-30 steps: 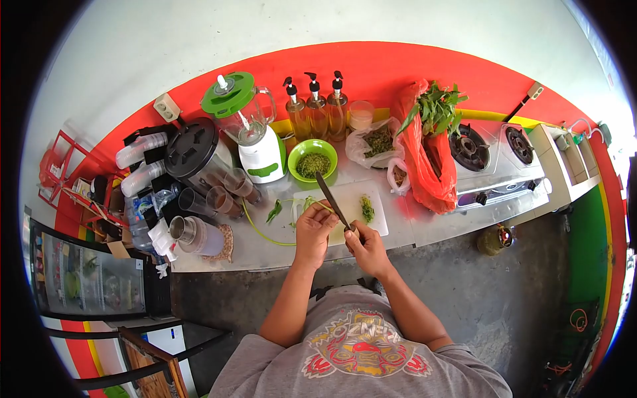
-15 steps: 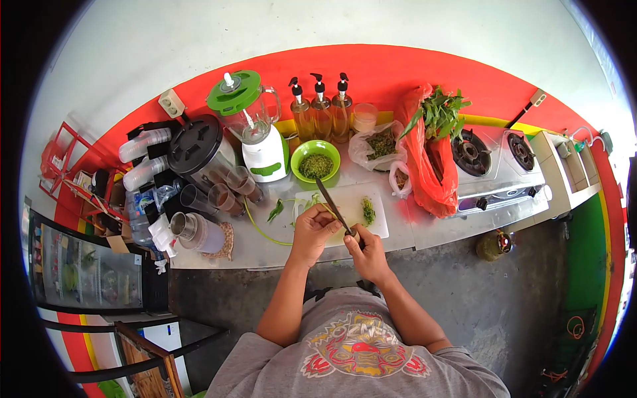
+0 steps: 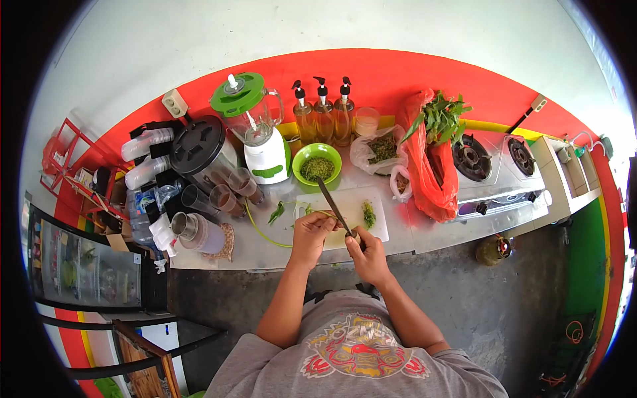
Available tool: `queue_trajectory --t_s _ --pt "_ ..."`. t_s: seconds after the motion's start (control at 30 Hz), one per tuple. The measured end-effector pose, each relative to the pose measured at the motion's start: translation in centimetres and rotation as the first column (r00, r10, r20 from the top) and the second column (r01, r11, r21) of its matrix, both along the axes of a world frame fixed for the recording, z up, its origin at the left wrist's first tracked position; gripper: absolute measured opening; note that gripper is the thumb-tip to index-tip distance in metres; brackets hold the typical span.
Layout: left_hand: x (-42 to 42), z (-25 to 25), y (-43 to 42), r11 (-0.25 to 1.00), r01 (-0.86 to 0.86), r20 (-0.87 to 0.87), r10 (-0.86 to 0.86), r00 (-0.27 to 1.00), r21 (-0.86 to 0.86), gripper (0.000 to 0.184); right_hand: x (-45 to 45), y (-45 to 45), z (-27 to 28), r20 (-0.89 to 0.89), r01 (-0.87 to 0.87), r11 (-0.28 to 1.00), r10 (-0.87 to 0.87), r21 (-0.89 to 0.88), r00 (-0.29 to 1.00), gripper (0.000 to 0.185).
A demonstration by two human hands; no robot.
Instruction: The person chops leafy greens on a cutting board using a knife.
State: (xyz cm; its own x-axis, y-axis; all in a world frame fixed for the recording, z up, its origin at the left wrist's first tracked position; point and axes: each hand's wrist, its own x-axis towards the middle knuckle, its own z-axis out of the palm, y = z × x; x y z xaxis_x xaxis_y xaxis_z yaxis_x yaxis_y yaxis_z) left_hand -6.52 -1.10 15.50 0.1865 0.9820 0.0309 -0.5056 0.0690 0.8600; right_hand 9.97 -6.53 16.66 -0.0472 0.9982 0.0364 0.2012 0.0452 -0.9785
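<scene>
Red-and-white wall (image 3: 318, 30) above grey floor (image 3: 451, 305), apparently concrete, glass-fronted cabinet (image 3: 86, 265) alongside.

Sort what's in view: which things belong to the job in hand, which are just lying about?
Likely in the job:
- knife, in the right hand
- long green stem, by the left hand
- white cutting board
- chopped greens
- green bowl

Apparently just lying about:
- blender
- pump bottles
- stove
- black-lidded container

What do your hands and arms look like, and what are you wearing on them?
My left hand and right hand are bare, with no gloves. My forearms are bare too. Short grey sleeves cover my upper arms, and I see no markings on them.
</scene>
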Motion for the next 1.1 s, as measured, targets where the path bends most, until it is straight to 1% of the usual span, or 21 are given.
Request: queue_trajectory --t_s 0.23,0.3,0.4,0.47,0.53,0.6,0.67,0.77,0.8,0.87,0.9,0.97,1.0,1.07,1.1 --pt "0.2 0.0 0.0 0.999 0.000 -0.060 0.003 0.998 0.045 0.012 0.0 0.0 -0.2 -0.007 -0.009 1.000 0.009 0.004 1.000 0.032" --pt "0.2 -0.3 0.1 0.999 0.001 -0.067 0.003 0.998 0.052 0.012 -0.1 0.1 -0.2 -0.041 0.022 1.000 -0.022 -0.012 0.999 0.027" --pt "0.4 -0.3 0.2 0.999 -0.012 -0.059 0.014 0.998 0.039 0.013 0.0 0.2 -0.3 -0.010 0.030 0.999 -0.030 -0.026 1.000 0.027" --pt "0.4 0.3 0.1 0.999 -0.008 -0.111 0.012 0.994 0.040 0.012 0.0 0.2 -0.2 -0.013 0.030 0.999 -0.030 -0.025 0.999 0.027" --pt "0.3 0.0 0.3 0.998 0.007 -0.125 0.001 0.992 0.062 0.012 0.1 0.3 0.0 -0.016 0.028 0.999 -0.028 -0.024 0.999 0.028" --pt "0.2 0.2 0.4 0.996 0.022 -0.140 -0.011 0.990 0.083 0.011 0.3 0.4 0.1 0.035 -0.012 1.000 0.012 -0.018 0.999 0.031" --pt "0.1 1.0 0.4 0.994 0.067 -0.223 -0.046 0.974 0.088 0.010 0.5 0.6 -0.1 0.035 -0.016 1.000 0.016 -0.013 0.999 0.032" --pt "0.2 1.4 0.4 0.994 0.077 -0.244 -0.056 0.968 0.078 0.012 0.7 0.7 -0.5 0.041 -0.020 1.000 0.021 -0.010 0.999 0.033" --pt "0.1 1.1 0.5 0.994 0.076 -0.242 -0.055 0.969 0.078 0.012 0.8 0.8 -0.6 0.046 -0.022 1.000 0.022 -0.011 0.999 0.033" --pt "0.0 0.3 0.7 0.994 0.080 -0.165 -0.067 0.984 0.073 0.013 0.8 0.8 -0.5 0.039 -0.026 1.000 0.026 -0.014 0.999 0.033" --pt "0.1 0.3 0.7 0.994 0.077 -0.164 -0.064 0.984 0.073 0.013 0.8 0.8 -0.5 0.029 -0.028 0.999 0.028 -0.018 0.999 0.033" --pt "0.4 0.4 0.7 0.995 0.086 -0.067 -0.082 0.994 0.059 0.014 0.8 0.8 -0.7 0.019 -0.033 0.999 0.033 -0.019 0.999 0.033" --pt "0.5 0.3 0.7 0.995 0.085 -0.067 -0.081 0.994 0.060 0.014 0.8 0.8 -0.8 0.009 -0.035 0.999 0.035 -0.021 0.999 0.033" --pt "0.9 -0.2 0.8 0.998 0.041 0.014 -0.042 0.999 0.047 0.013 0.9 0.8 -0.7 0.013 -0.035 0.999 0.035 -0.012 0.999 0.032" --pt "1.0 -0.2 0.8 0.998 0.042 0.014 -0.043 0.999 0.048 0.013 1.0 0.8 -0.6 0.017 -0.033 0.999 0.034 -0.005 0.999 0.032"
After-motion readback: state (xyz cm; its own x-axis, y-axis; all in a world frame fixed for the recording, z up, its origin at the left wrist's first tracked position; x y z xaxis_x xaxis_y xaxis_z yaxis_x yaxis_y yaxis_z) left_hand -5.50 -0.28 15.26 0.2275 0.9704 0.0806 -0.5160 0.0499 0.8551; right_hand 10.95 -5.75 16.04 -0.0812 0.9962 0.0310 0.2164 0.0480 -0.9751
